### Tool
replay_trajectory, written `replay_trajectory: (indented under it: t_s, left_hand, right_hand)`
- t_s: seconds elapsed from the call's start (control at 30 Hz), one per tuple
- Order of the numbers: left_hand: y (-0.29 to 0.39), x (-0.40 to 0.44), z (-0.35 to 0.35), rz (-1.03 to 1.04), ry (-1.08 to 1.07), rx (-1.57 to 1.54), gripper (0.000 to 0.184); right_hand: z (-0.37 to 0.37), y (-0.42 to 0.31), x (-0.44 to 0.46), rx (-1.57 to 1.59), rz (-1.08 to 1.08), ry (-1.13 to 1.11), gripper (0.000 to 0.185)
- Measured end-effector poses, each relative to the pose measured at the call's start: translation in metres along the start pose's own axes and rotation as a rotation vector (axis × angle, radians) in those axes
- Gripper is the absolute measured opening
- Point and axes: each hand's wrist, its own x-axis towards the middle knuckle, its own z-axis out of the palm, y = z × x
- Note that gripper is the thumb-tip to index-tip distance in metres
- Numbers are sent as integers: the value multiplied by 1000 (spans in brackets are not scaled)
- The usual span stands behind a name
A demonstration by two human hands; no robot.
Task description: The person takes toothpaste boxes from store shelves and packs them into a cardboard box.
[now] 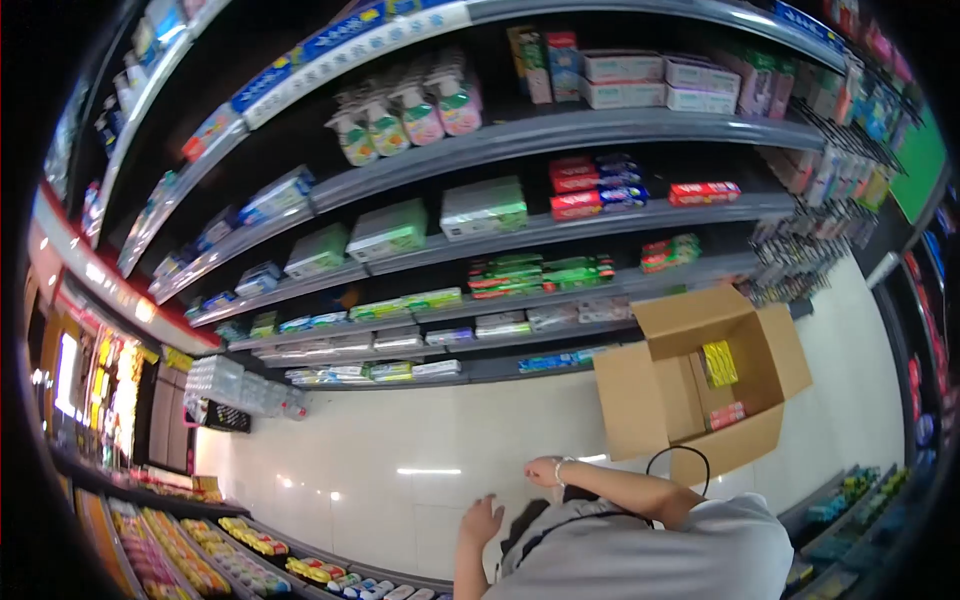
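On the pale tiled floor (420, 420), below the right end of the grey metal shelves (560, 235), stands one open brown cardboard box (628, 395), four flaps spread. Inside, one yellow packet (718, 363) lies toward the far edge and one red-and-white packet (727, 415) near the close edge; lettering on both is too blurred to read. The left hand (482, 518) has its grip spread; the right hand (545, 470), nearer the box, has curled fingers, and whether its grip is closed I cannot tell. Four white pump bottles (420, 115) front an upper shelf, those behind partly hidden; lower sit three silver-and-green cartons (388, 230), labels illegible.
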Motion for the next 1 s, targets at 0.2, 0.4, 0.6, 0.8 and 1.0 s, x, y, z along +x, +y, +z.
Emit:
replay_trajectory:
  t_s: [0.2,0.4,0.6,0.8,1.0]
  left_hand:
    - [70,80,-51,230,-197,105,39]
    - [111,160,-65,581,-309,155,38]
    - [151,239,-111,844,-479,169,37]
    - [176,322,-161,993,-559,161,36]
    - [175,383,-176,1077,-650,90,32]
  right_hand:
    - [-35,34,-34,104,150,181,21]
    - [-51,69,-73,220,397,519,22]
    - [-100,59,-70,365,458,793,15]
    - [-255,33,-55,307,414,1109,15]
    - [-450,-15,-123,-473,299,1570,23]
